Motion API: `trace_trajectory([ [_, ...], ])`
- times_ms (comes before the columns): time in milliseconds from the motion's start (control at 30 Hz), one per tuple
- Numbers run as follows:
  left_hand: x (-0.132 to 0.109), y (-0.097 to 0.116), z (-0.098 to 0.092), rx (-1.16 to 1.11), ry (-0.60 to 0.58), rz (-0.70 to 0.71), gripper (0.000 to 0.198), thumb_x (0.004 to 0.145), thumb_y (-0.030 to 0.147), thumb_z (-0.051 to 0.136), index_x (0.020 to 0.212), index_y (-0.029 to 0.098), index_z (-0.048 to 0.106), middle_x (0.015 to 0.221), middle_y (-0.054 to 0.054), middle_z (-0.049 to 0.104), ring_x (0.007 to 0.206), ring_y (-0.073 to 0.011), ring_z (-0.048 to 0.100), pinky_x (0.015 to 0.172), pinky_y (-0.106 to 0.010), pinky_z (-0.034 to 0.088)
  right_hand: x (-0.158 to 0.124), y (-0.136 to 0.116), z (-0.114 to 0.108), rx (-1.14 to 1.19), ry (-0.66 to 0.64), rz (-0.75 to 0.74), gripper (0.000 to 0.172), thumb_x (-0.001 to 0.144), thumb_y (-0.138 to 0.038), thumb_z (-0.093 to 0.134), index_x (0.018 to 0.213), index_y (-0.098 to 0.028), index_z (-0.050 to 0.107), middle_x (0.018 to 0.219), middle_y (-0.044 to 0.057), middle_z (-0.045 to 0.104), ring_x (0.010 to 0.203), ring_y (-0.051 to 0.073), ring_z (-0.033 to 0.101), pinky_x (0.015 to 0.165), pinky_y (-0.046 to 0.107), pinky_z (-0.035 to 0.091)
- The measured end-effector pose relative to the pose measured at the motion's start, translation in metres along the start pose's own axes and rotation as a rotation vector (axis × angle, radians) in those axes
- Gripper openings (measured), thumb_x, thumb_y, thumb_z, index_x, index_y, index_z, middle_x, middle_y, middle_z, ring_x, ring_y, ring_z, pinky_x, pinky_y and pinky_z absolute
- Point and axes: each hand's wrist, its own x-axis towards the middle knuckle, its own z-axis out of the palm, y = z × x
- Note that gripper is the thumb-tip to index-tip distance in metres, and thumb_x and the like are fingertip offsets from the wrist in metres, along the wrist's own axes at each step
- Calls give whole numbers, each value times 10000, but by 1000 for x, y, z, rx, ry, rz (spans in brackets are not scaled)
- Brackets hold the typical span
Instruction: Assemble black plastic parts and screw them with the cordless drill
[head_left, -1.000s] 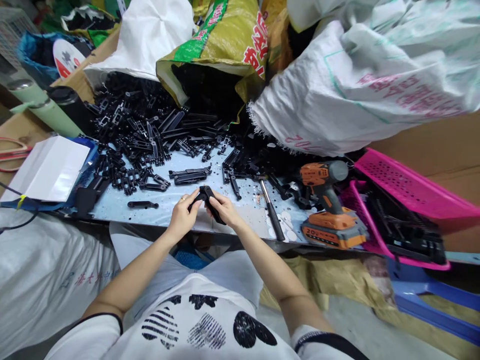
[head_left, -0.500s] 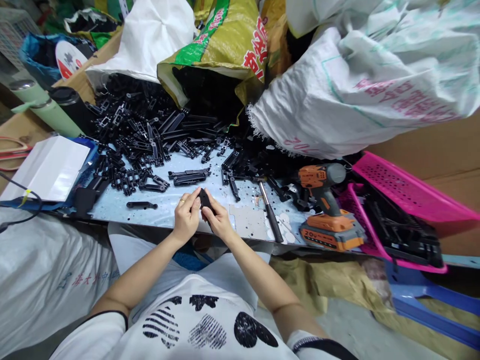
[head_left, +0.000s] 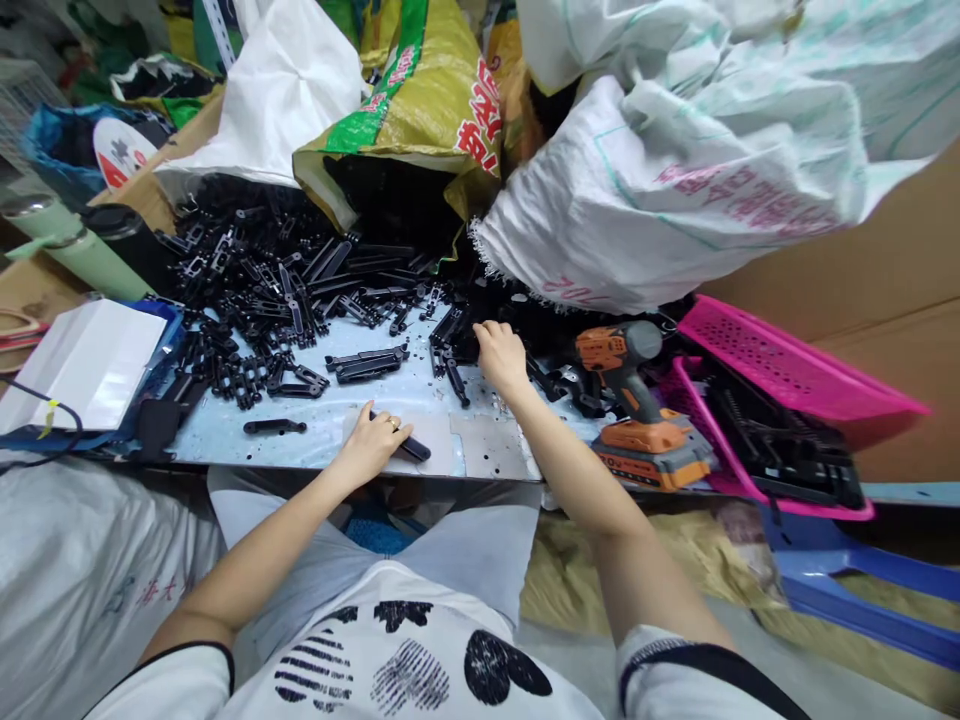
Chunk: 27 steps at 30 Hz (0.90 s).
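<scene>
My left hand (head_left: 373, 440) is closed over a black bar-shaped part (head_left: 412, 450), holding it low against a grey plate (head_left: 444, 452) by the table's front edge. The part's right end sticks out from under the fingers. My right hand (head_left: 501, 355) reaches to the edge of a dark heap of small black parts (head_left: 487, 305), its fingers bent and close together. What its fingertips touch is hidden in the dark. Near the left hand, several jointed black arms (head_left: 367, 365) lie together, and a single black arm (head_left: 275, 426) lies further left.
An orange cordless drill (head_left: 626, 400) stands right of my right forearm, beside a pink basket (head_left: 795, 385) of black parts. Behind, a large pile of black parts (head_left: 255, 290) spills below a yellow-green sack (head_left: 427, 90) and a white sack (head_left: 637, 200). White sheets (head_left: 90, 365) lie left.
My hands have parted. The left has lowered the black part to the plate; the right has let go and moved forward and right to the dark heap. The hammer is now out of sight.
</scene>
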Motion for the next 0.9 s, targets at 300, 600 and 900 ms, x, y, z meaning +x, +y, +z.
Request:
trace_trajectory([
  [300,1,3,2,113,-31,-249,349,924,139,380,1246,139,515,990,-137,611,934,-252,540,778,-385,364,79,6,12,365,-215,518,758,718,-323,717,1345,-77,370,1171,220,580,1043,285,560,861,372,420],
  [600,0,-11,6,-134,-21,-159,326,943,279,413,1235,168,505,1070,-97,596,1001,-235,535,837,-344,418,-45,-2,-6,960,-302,-33,403,763,-272,552,1142,-135,527,941,56,640,772,151,589,685,266,465],
  [900,12,-7,-1,-187,-86,-114,368,921,355,409,1233,170,478,1113,-111,576,1066,-266,513,897,-399,407,-118,-38,-16,207,-486,-589,385,944,-495,376,1031,-178,576,908,77,644,779,160,596,657,242,333],
])
